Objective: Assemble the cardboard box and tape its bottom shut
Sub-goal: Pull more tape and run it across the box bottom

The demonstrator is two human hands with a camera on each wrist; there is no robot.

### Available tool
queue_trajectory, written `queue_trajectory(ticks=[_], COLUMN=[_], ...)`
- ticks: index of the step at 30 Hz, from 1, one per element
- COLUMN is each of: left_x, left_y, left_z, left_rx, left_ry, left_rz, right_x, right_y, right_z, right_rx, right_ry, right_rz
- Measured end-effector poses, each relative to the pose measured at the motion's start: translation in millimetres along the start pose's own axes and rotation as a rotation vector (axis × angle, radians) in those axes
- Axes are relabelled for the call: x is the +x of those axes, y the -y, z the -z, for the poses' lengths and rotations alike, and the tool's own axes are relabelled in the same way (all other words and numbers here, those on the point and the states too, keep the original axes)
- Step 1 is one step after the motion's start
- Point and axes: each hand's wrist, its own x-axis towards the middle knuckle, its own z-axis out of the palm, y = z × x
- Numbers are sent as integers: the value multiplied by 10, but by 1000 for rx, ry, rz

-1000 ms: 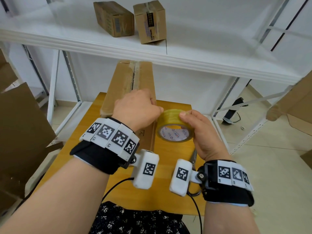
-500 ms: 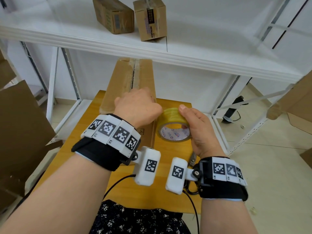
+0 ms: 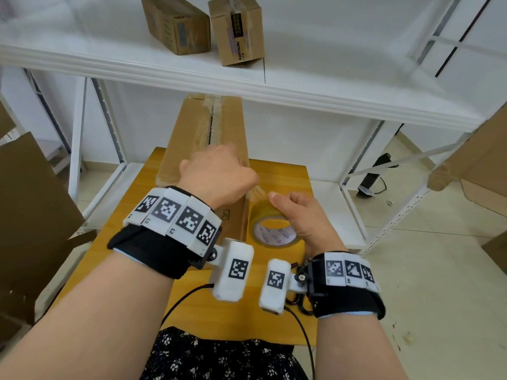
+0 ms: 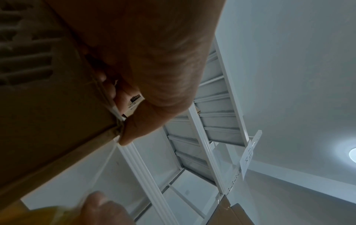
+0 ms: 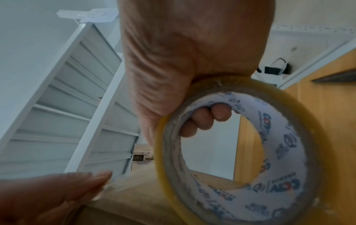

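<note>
A long brown cardboard box (image 3: 203, 133) lies on the yellow table (image 3: 282, 176), its taped seam facing up. My left hand (image 3: 219, 176) sits at the box's near right corner, thumb (image 4: 138, 126) and curled fingers pinching the tape end against the edge. A clear strip of tape (image 4: 104, 164) runs from there to the yellowish tape roll (image 3: 274, 237). My right hand (image 3: 299, 215) grips the roll, with fingers (image 5: 204, 120) through its core, low beside the box's near end. The box's underside is hidden.
Scissors (image 3: 297, 301) lie on the table under my right wrist. A white shelf (image 3: 301, 86) overhangs the box's far end and carries two small cartons (image 3: 175, 23) (image 3: 236, 28). Flat cardboard stands at the left (image 3: 27, 215) and right (image 3: 480, 154).
My right hand has drawn the roll down and toward me, away from the box's corner, and a strip of tape now stretches between them. My left hand stays at the corner.
</note>
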Motion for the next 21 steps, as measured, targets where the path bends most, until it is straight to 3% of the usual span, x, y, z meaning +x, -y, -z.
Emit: queue_trajectory(ticks=[6,14,21], left_x=[-34,30,-6], left_y=[-47,49,15], left_z=[-65,61,3], left_rx=[121,126,188], left_ry=[-72,-17,-57], left_rz=[1,57,78], right_x=[39,64,-1], right_y=[47,198,222], right_z=[16,-189,-223], right_rx=[-98,-268,-296], right_ry=[12,74,68], right_rz=[-3,1,4])
